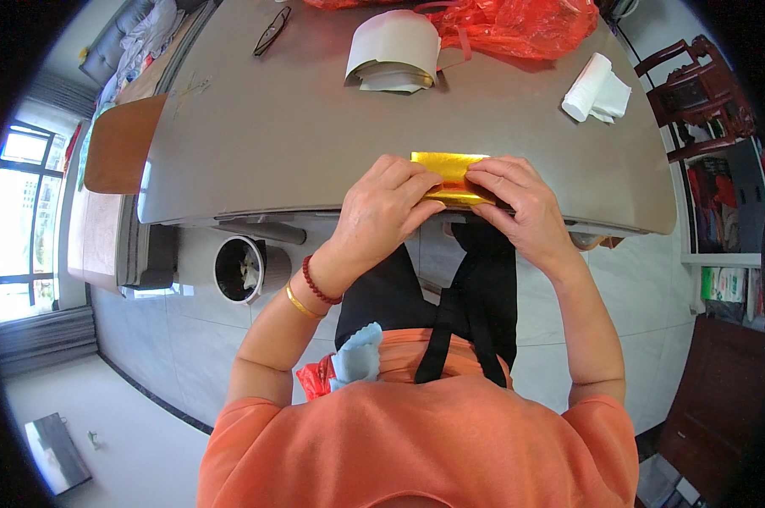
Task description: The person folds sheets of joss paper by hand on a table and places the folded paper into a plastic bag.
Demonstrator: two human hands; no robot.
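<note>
A sheet of shiny gold foil paper [449,166] lies at the near edge of the table, its lower part bent or folded. My left hand [392,203] pinches its left side between thumb and fingers, and red beads and a gold bangle circle that wrist. On the right side of the foil, my right hand [516,197] holds it with thumb and fingertips. Farther back on the table, beyond my hands, stands a curled stack of pale paper [392,51]. The underside of the foil is hidden.
Red plastic bags [516,25] lie at the back of the brown table [262,140]. Eyeglasses [272,32] rest at the back left, a roll of white tissue [589,89] at the right. A waste bin [274,270] stands below the left edge; a brown chair back [125,145] adjoins the table's left end.
</note>
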